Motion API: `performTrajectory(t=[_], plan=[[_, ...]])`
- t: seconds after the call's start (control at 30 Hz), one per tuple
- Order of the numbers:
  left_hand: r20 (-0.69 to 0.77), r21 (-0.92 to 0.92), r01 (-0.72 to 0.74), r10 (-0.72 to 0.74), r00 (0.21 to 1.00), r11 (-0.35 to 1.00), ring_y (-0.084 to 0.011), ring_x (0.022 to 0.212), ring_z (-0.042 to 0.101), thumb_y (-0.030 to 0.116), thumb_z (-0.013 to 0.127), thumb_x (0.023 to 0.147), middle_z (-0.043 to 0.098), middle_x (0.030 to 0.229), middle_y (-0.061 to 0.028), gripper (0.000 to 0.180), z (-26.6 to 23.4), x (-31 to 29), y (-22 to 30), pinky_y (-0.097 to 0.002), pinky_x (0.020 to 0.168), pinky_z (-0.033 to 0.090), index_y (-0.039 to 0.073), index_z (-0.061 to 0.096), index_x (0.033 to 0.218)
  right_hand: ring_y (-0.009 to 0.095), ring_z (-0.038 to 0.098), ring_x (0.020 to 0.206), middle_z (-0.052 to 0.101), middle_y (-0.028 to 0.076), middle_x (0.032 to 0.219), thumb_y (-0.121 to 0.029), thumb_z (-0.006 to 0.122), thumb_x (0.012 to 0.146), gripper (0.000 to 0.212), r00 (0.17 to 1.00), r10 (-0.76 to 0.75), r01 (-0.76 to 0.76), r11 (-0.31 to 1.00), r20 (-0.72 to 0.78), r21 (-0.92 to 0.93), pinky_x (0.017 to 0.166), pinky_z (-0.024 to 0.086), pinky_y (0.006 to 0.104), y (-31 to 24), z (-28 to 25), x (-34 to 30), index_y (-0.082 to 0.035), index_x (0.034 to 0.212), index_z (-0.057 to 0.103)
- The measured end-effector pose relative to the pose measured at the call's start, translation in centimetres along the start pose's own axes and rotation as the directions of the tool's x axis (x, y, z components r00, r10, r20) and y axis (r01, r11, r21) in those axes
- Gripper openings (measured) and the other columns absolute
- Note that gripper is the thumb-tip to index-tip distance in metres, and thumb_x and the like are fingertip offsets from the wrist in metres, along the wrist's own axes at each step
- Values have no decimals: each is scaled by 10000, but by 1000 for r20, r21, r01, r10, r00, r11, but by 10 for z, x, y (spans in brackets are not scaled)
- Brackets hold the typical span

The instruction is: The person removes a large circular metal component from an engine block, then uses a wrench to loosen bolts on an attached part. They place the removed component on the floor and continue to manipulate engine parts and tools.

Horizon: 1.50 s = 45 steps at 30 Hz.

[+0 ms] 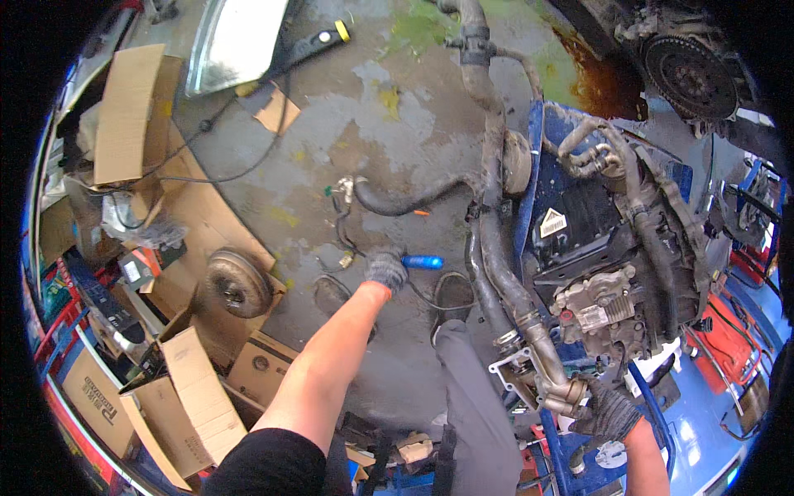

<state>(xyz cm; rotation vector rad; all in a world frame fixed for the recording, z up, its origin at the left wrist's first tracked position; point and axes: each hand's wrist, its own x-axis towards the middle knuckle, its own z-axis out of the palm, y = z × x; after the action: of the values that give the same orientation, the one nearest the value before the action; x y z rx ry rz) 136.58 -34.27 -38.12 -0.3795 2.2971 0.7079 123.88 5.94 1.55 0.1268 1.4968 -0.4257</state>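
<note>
My left hand (386, 271), in a dark grey glove, is closed round a blue cylindrical tool (422, 262) over the floor. Its exact kind does not show. At the lower right my right hand (610, 411), also gloved, curls round the lower end of a metal pipe assembly (546, 355). Some of its fingers are hidden behind the pipe. A flat, open-framed flange (514, 379) sticks out beside that end. From there the long pipe (494, 165) runs up the picture, and a black hose (413, 198) branches left from it to a small metal fitting (346, 188).
Right of the pipe, an engine unit (612, 248) rests on a blue stand (529, 182). Cardboard boxes (186, 397) and a round metal part (237, 283) lie at left. A cable (240, 175) crosses the floor. Brown liquid (608, 83) stains the floor at upper right.
</note>
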Motion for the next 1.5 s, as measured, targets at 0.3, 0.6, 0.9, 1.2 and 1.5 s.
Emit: performTrajectory(t=[0.3, 0.6, 0.9, 1.2, 1.5], plan=[[8, -344, 94, -97, 995, 934, -410, 769, 636, 279, 631, 884, 675, 954, -217, 316, -41, -43, 58, -495, 682, 517, 121, 655, 1156, 293, 486, 1254, 419, 59, 1523, -315, 761, 741, 834, 792, -541, 597, 586, 284, -548, 1101, 361, 388, -9, -12, 19, -176, 1479, 399], [41, -564, 236, -258, 965, 791, -283, 725, 647, 318, 640, 922, 637, 775, -146, 231, -152, -158, 84, -439, 614, 512, 172, 639, 1101, 384, 626, 1119, 632, 225, 1250, -371, 871, 640, 1080, 997, 24, -49, 942, -80, -331, 934, 516, 445, 30, 16, 39, -151, 1520, 285], [67, -965, 175, -467, 882, 193, -168, 484, 536, 257, 709, 885, 523, 575, -29, 273, -202, -260, 5, -342, 472, 441, 109, 552, 719, 384, 650, 1061, 654, 241, 1190, -376, 868, 648, 1092, 991, 94, -122, 920, -92, -372, 915, 524, 439, 4, 14, 8, -148, 1530, 264], [92, -980, -19, -539, 837, -197, -155, 462, 464, 257, 662, 907, 446, 564, -2, 296, -232, -309, -30, -323, 451, 409, 148, 484, 697, 313, 620, 1132, 629, 128, 1278, -306, 926, 585, 930, 934, -351, 340, 814, 68, -471, 1008, 492, 395, 25, 8, -24, -111, 1384, 492], [160, -941, 314, -650, 743, 126, -164, 470, 492, 255, 648, 889, 497, 581, -21, 205, -211, -293, 29, -334, 458, 411, 91, 617, 769, 235, 489, 1308, 591, 106, 1351, -245, 856, 705, 856, 992, 123, -121, 962, -7, -245, 1136, 366, 379, -55, 3, -66, -74, 1436, 446]])
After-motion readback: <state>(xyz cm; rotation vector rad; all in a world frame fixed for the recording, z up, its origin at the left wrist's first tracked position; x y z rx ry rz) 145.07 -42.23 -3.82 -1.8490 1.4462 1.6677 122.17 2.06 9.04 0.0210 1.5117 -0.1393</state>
